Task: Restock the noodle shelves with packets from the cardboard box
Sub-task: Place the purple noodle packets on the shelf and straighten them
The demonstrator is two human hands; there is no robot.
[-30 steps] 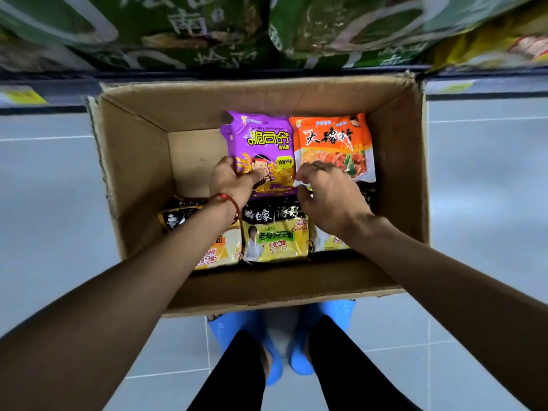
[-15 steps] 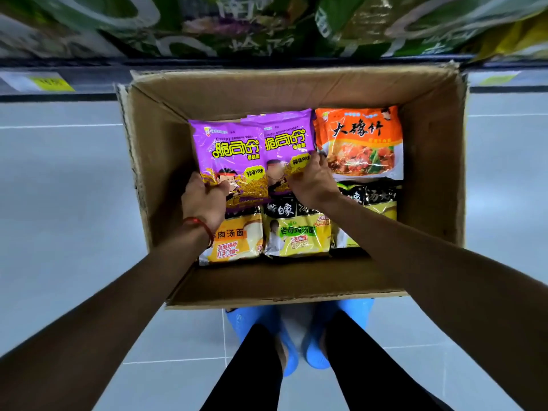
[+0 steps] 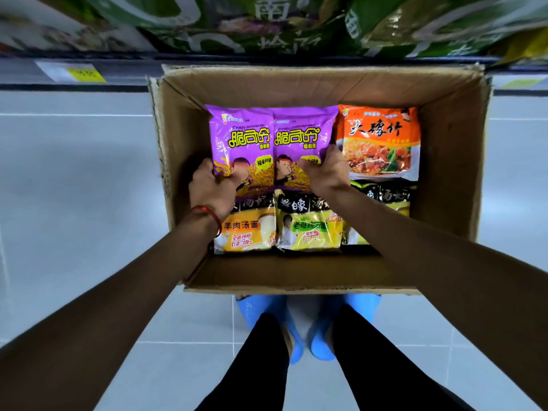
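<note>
Tiled floor [image 3: 74, 203], cardboard box [image 3: 296, 277] | in box: left hand [image 3: 212, 188] grips left purple packet [image 3: 240, 134] | right hand [image 3: 327, 170] grips right purple packet [image 3: 305, 132]

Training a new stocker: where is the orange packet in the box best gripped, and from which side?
Probably its near sealed edge, pinched from above on the person's side. The orange packet lies flat, far right in the cardboard box; walls crowd its far and right edges, while the near edge seems to overlap a black-topped packet.
</note>
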